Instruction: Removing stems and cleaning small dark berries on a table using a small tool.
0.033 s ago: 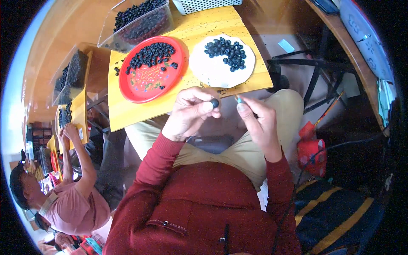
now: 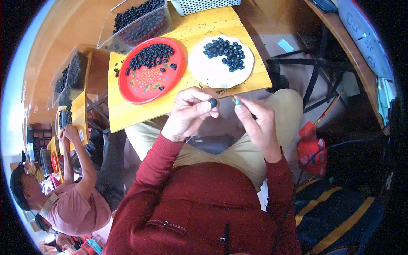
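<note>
The left hand (image 2: 191, 111) has its grip closed on one dark berry (image 2: 213, 103), pinched between thumb and fingers in front of the person, just off the near edge of the table (image 2: 212, 23). The right hand (image 2: 257, 123) grips one small blue-green tool (image 2: 238, 101) between thumb and forefinger; its tip points toward the berry but stands apart from it, and its exact kind is too small to tell. The work looks to be partway through: one berry is in hand, and many lie loose on both plates, though which plate holds the finished ones cannot be told. There is one white plate (image 2: 212, 74), with roughly forty berries massed toward its far and right side, and one red plate (image 2: 136, 95) to its left, with several dozen heaped at the far side and one lying alone near the lower right; overlap prevents an exact count. A few more berries lie on the table just left of the red plate. Beyond it stands one clear tub (image 2: 109, 39) holding far too many berries to count, so much appears left. Beside the tub is one white perforated basket (image 2: 206, 5). Off to the left, one co-worker (image 2: 76, 208) sits with both hands together at a second table.
</note>
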Motion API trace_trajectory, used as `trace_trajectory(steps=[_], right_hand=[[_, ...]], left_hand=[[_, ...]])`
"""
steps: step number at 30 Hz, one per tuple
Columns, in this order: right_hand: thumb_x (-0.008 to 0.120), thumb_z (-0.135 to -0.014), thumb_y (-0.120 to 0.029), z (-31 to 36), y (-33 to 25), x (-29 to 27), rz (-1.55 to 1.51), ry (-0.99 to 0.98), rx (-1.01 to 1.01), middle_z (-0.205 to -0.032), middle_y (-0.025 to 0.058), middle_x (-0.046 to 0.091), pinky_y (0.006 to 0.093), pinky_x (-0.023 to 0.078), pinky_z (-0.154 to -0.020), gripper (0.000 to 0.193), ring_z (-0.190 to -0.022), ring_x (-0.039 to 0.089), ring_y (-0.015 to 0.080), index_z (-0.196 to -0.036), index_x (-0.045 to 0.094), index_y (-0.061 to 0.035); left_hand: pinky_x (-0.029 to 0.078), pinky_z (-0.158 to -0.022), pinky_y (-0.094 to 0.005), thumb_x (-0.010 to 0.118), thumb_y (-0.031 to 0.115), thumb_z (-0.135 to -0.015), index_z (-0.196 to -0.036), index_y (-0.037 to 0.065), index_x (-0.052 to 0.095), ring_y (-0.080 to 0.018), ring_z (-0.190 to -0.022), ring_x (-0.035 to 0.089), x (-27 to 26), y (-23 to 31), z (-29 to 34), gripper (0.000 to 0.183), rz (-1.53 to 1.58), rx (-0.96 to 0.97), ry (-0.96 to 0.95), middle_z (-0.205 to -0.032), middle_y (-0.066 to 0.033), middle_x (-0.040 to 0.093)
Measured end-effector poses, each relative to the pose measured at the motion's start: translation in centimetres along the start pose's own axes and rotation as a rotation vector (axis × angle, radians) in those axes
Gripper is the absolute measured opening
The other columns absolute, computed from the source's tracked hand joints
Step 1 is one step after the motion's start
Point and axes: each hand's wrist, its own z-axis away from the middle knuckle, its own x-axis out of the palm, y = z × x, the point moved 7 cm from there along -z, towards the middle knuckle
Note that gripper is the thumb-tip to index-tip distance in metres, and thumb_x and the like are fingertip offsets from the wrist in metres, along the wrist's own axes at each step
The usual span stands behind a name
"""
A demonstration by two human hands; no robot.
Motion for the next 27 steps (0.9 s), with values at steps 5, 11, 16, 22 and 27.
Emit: trace_trajectory(steps=[5, 11, 16, 22, 27], right_hand=[[0.066, -0.093, -0.020, 0.3, -1.7, 0.4, 0.007, -0.057, -0.146, -0.080, 0.0168, 0.065, 0.0349, 0.049, -0.062, 0.030, -0.069, 0.065, 0.0271, -0.107, 0.067, 0.0058], [0.067, -0.092, -0.019, 0.6, -2.6, 0.4, 0.038, -0.064, -0.209, -0.080, 0.0168, 0.064, 0.0356, 0.049, -0.061, 0.028, -0.069, 0.065, 0.0292, -0.105, 0.066, 0.0054], [0.066, -0.092, -0.018, 0.5, -3.2, 0.1, 0.041, -0.077, -0.210, -0.079, 0.0167, 0.064, 0.0358, 0.049, -0.060, 0.026, -0.068, 0.065, 0.0288, -0.104, 0.067, 0.0050], [0.066, -0.092, -0.018, 0.7, -3.5, -0.4, 0.012, -0.110, -0.181, -0.079, 0.0165, 0.064, 0.0357, 0.049, -0.061, 0.025, -0.069, 0.065, 0.0286, -0.102, 0.067, 0.0051], [0.065, -0.094, -0.017, 0.8, 0.4, -1.5, 0.023, -0.021, -0.015, -0.087, 0.0187, 0.070, 0.0327, 0.053, -0.069, 0.025, -0.075, 0.069, 0.0253, -0.105, 0.068, 0.0052]], left_hand=[[0.058, -0.074, -0.0323, 0.065, -0.002, -0.089, -0.103, -0.001, 0.066, -0.0235, -0.082, 0.069, -0.4, -1.3, 0.3, 0.014, 0.119, -0.051, -0.001, -0.096, -0.0171, 0.067], [0.059, -0.078, -0.0327, 0.065, -0.004, -0.088, -0.103, -0.001, 0.065, -0.0233, -0.085, 0.069, 0.3, -1.1, 0.1, 0.015, 0.092, -0.081, -0.010, -0.097, -0.0171, 0.068], [0.058, -0.077, -0.0325, 0.065, -0.005, -0.088, -0.102, -0.001, 0.066, -0.0228, -0.084, 0.069, 0.6, -1.1, 0.1, 0.015, 0.066, -0.070, -0.021, -0.095, -0.0170, 0.067], [0.056, -0.074, -0.0315, 0.067, -0.003, -0.087, -0.100, 0.000, 0.067, -0.0220, -0.082, 0.067, 1.2, -0.7, 0.2, 0.014, 0.015, -0.044, -0.047, -0.091, -0.0172, 0.066], [0.054, -0.066, -0.0330, 0.071, 0.002, -0.084, -0.095, 0.003, 0.069, -0.0213, -0.072, 0.064, 3.4, 0.4, 0.8, 0.011, -0.026, 0.052, -0.186, -0.084, -0.0166, 0.065]])
